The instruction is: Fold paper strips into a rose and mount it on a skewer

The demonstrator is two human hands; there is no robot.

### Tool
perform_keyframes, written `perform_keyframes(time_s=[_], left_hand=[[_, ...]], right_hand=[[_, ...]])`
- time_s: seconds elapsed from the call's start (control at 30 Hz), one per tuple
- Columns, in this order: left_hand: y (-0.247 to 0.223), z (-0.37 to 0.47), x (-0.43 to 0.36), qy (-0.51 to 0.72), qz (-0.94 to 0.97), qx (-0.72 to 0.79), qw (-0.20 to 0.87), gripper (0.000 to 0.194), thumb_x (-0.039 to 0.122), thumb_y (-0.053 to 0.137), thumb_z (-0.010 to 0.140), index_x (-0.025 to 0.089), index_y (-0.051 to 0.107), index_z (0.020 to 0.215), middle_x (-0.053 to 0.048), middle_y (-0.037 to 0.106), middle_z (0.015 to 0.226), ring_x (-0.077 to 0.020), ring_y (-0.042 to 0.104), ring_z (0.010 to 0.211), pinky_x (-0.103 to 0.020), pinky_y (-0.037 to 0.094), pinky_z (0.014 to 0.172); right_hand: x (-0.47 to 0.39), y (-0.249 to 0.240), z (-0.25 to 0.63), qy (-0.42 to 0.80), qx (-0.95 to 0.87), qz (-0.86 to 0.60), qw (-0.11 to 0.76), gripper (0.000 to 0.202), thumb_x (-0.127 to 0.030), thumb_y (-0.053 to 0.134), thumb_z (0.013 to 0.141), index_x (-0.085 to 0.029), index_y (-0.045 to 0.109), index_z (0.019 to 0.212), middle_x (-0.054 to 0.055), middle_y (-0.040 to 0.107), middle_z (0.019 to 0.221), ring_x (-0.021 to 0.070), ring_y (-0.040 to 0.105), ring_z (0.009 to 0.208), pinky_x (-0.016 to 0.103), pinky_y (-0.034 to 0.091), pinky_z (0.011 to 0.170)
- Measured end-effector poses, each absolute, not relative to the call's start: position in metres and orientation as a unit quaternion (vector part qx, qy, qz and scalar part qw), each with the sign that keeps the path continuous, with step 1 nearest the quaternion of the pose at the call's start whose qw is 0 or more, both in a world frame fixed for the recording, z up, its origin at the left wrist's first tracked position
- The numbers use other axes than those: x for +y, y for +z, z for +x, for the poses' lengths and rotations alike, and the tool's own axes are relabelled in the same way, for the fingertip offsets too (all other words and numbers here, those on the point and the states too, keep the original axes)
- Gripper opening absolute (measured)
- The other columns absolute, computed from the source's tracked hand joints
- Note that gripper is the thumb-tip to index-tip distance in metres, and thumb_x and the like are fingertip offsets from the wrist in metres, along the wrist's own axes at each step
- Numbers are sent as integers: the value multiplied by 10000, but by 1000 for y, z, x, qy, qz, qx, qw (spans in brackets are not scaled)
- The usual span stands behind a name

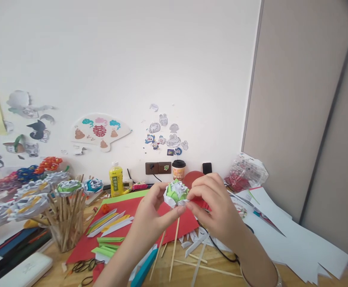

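Observation:
A folded paper flower (176,192) with white and green petals is held up over the middle of the table. My left hand (154,211) grips it from the left, with the thumb along its underside. At the flower's right edge, the thumb and forefinger of my right hand (212,203) pinch an outer petal. A thin wooden stick (174,251) runs down below the flower; I cannot tell whether it is joined to it. Red paper (123,205) lies beneath, bearing folded white and yellow strips (111,223) and green strips (106,246).
Finished paper flowers on sticks stand in a clear cup (68,235) at left. A yellow bottle (116,179) and a lidded paper cup (178,170) stand by the wall. White paper sheets (296,243) cover the right side. Loose sticks (210,268) and a black cable (217,246) lie in front.

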State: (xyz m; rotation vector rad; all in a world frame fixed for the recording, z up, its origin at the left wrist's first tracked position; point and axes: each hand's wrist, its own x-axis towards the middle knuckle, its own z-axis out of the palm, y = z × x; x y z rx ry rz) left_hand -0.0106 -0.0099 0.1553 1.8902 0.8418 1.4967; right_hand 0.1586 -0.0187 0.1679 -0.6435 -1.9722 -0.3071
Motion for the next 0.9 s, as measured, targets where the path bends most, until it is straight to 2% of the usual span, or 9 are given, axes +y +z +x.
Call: perform_keyframes(time_s=[0.1, 0.37, 0.5, 0.77, 0.9], left_hand=[[156, -10, -11, 560, 710, 318, 285, 273, 290, 675, 721, 202, 546, 945, -14, 619, 887, -158, 583, 829, -253, 477, 739], [158, -12, -12, 536, 725, 324, 286, 260, 296, 684, 705, 193, 563, 910, -25, 630, 866, -175, 591, 827, -281, 484, 751], [157, -12, -11, 530, 728, 323, 291, 258, 287, 687, 703, 199, 563, 910, -20, 627, 867, -171, 589, 819, -279, 483, 749], [157, -9, -11, 546, 713, 336, 285, 244, 276, 674, 710, 196, 554, 907, -8, 626, 857, -158, 586, 797, -259, 477, 724], [158, -12, -10, 544, 721, 332, 273, 234, 286, 680, 706, 202, 553, 882, -4, 628, 845, -157, 589, 785, -256, 475, 713]], right_hand=[[-19, 168, 157, -145, -814, -262, 498, 78, -202, 489, 874, -202, 551, 825, 37, 573, 827, 207, 477, 855, 356, 389, 768], [-17, 172, 166, -62, -849, -262, 454, 123, -268, 447, 912, -224, 534, 837, 21, 581, 836, 193, 485, 869, 333, 409, 753], [-19, 175, 167, -90, -854, -265, 438, 140, -254, 442, 916, -213, 528, 813, 30, 592, 824, 194, 483, 836, 341, 406, 743], [-18, 170, 158, -184, -833, -253, 456, 104, -125, 438, 851, -194, 493, 796, 35, 559, 786, 190, 455, 780, 337, 386, 710], [-19, 169, 159, -102, -848, -258, 451, 74, -163, 433, 863, -203, 493, 854, 28, 556, 836, 188, 461, 831, 338, 390, 753]])
